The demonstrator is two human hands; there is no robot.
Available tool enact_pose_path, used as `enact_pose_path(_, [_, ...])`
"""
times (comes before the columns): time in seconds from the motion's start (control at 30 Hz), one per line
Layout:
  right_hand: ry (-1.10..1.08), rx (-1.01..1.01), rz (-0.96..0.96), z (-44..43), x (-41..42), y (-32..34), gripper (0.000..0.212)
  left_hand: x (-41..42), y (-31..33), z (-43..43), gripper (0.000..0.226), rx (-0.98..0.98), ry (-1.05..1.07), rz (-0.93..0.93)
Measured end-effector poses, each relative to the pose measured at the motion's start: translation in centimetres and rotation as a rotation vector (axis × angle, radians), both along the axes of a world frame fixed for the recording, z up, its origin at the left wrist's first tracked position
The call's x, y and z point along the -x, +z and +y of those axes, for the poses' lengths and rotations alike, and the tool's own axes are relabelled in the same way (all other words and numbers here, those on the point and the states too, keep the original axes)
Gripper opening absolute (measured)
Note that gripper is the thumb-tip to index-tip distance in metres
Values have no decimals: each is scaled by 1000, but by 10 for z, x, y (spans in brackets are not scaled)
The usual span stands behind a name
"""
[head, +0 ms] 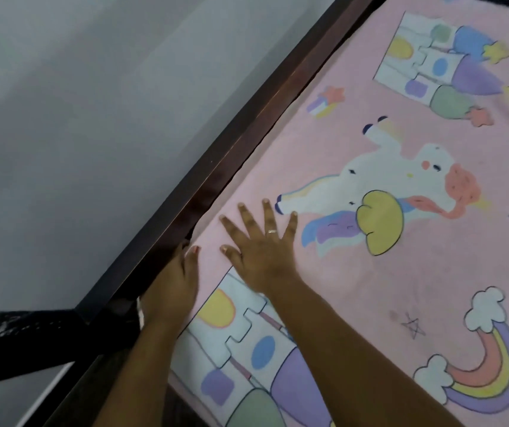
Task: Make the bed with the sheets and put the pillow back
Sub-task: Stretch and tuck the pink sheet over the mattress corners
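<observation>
Right hand [259,251] lies flat, fingers spread, on the pink sheet [355,297] covering the bed. At its 9 o'clock the left hand [173,282] dips between sheet edge and dark bed frame [210,180] — fingers hidden, grip unclear

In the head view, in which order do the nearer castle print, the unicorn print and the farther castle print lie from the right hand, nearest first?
1. nearer castle print: at the wrist of the right hand, partly covered by the forearm.
2. unicorn print: just beyond the fingertips, to the right.
3. farther castle print: far off, near the top of the view.
</observation>
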State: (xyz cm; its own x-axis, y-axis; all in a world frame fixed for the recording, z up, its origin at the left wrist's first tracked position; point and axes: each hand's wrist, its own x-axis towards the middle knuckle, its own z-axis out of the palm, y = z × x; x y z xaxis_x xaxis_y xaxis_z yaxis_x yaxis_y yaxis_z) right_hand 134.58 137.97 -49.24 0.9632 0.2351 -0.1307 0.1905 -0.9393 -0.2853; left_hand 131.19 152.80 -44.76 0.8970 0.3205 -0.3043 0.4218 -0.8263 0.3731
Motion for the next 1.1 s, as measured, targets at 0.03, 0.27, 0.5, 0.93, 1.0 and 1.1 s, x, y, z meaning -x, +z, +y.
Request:
enact_pose_path(0.03, [11, 22, 9, -1, -2, 0, 61, 8, -2, 2, 55, -81, -9, -61])
enact_pose_path(0.27, [194, -155, 32, 25, 31, 14, 61, 15, 1, 4, 45, -136, 152, -2])
enact_pose_path(0.5, [269, -486, 2, 42, 73, 22, 54, 16, -1, 11, 50, -68, 234, 88])
enact_pose_path(0.93, [-159, -96, -106, -15, 62, -8, 63, 25, -3, 12, 53, -140, 6, -34])
enact_pose_path(1.0, [142, -244, -28, 20, 73, 12, 62, 24, -1, 6, 44, -198, 34, -35])
enact_pose_path(1.1, [308, -461, 91, 35, 82, 38, 58, 24, 3, 2, 35, -167, 68, 12])
